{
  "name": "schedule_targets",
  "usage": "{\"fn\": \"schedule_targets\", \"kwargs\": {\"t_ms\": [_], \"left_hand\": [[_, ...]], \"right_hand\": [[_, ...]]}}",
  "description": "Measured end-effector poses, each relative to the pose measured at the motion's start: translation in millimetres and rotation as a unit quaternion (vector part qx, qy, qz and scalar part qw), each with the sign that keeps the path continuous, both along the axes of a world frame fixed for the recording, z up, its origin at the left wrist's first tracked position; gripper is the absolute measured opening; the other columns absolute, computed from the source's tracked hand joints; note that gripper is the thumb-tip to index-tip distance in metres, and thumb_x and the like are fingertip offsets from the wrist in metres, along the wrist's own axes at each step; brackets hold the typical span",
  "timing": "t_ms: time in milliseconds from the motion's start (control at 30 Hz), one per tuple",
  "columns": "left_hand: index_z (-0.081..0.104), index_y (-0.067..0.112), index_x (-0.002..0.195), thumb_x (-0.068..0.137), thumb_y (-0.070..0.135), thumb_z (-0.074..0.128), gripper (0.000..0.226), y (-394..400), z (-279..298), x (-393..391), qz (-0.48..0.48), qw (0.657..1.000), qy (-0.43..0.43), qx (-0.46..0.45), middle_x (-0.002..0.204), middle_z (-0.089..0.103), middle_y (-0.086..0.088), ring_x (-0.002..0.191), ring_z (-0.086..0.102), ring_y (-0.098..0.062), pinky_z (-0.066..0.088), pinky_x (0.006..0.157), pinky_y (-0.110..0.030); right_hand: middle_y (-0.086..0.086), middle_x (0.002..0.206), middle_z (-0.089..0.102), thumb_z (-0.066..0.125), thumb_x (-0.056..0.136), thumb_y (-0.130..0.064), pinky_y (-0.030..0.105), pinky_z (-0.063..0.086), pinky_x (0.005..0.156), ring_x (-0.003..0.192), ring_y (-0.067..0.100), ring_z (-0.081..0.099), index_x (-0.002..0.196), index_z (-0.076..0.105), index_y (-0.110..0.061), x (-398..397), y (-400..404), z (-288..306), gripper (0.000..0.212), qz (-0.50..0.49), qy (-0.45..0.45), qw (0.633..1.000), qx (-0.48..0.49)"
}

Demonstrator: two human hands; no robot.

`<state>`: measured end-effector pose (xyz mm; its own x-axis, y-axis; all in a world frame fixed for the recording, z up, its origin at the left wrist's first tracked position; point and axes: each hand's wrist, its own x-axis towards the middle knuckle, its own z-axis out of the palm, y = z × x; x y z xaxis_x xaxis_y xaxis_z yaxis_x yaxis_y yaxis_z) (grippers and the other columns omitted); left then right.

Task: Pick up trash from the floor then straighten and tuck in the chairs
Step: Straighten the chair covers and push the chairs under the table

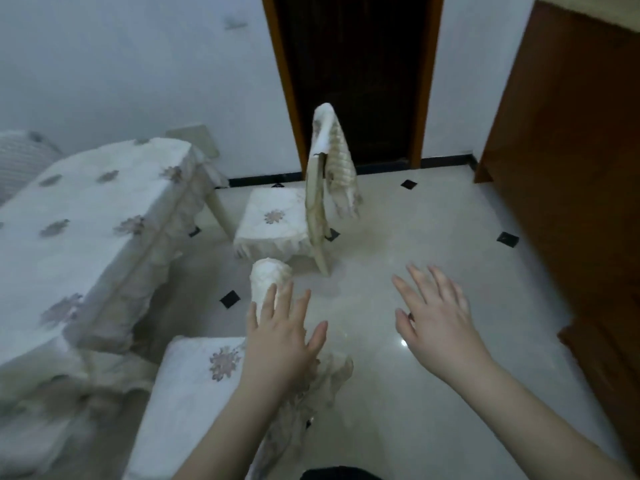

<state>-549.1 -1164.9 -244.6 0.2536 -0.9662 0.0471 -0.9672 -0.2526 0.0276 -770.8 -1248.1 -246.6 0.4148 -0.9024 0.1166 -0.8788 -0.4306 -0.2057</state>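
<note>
Open tiled floor (433,230) lay ahead and right, past the right hand (440,327). The table (86,216) blocked the left side. Near chair (194,386) sat just under the left hand (280,341), its backrest top at the fingers (268,303). Far chair (294,220) stood pulled out near the doorway (353,74). A wooden cabinet (571,168) walled off the right.

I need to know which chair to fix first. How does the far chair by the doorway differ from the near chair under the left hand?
The far chair stands clear of the table, with its whole seat showing; the near chair sits closer beside the table, cut off by the frame edge. The far chair's back cover hangs loose off its frame; the near chair's back has the left hand over it. Both wear white floral covers.
</note>
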Motion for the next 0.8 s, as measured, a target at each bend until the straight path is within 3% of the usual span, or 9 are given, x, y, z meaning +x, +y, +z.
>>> {"fn": "schedule_targets", "kwargs": {"t_ms": [100,267,433,667,800], "left_hand": [[0.058,0.018,0.129,0.086,0.057,0.034,0.063,8,-3,15,0.045,0.998,-0.005,-0.031,0.139,0.053,-0.01,0.131,0.045,-0.033,0.036,0.102,-0.057],[0.056,0.017,0.13,0.087,0.055,0.038,0.06,21,-16,40,0.138,0.987,0.0,-0.083,0.138,0.053,-0.007,0.131,0.044,-0.028,0.034,0.104,-0.051],[0.057,0.02,0.129,0.087,0.058,0.038,0.06,22,-33,55,0.209,0.975,0.019,-0.078,0.138,0.053,-0.006,0.131,0.044,-0.028,0.034,0.105,-0.051],[0.057,0.021,0.13,0.082,0.062,0.043,0.065,32,-52,58,0.286,0.956,0.001,-0.065,0.141,0.051,-0.004,0.132,0.044,-0.026,0.037,0.103,-0.051],[0.054,0.025,0.133,0.083,0.07,0.038,0.069,44,-71,50,0.386,0.922,0.015,-0.033,0.144,0.048,-0.001,0.135,0.04,-0.025,0.036,0.105,-0.053]], "right_hand": [[0.004,0.145,0.045,0.035,0.085,-0.039,0.042,0.013,0.109,0.135,0.03,0.034,0.133,0.052,-0.021,35,-29,-7,0.054,0.07,-0.008,0.997,0.005],[0.004,0.151,0.034,0.031,0.089,-0.038,0.048,0.019,0.113,0.141,0.029,0.023,0.14,0.04,-0.023,96,-57,-19,0.054,0.202,-0.018,0.979,0.007],[-0.001,0.156,0.022,0.039,0.094,-0.034,0.04,-0.001,0.113,0.145,0.025,0.01,0.145,0.029,-0.028,150,-76,-24,0.052,0.308,-0.01,0.951,-0.001],[-0.005,0.158,0.012,0.037,0.096,-0.035,0.04,0.0,0.116,0.146,0.019,0.0,0.147,0.024,-0.031,206,-111,-49,0.053,0.409,0.014,0.911,0.046],[-0.003,0.158,0.015,0.042,0.093,-0.03,0.041,0.003,0.116,0.145,0.022,0.003,0.147,0.024,-0.03,240,-139,-71,0.057,0.486,0.06,0.871,0.051]]}}
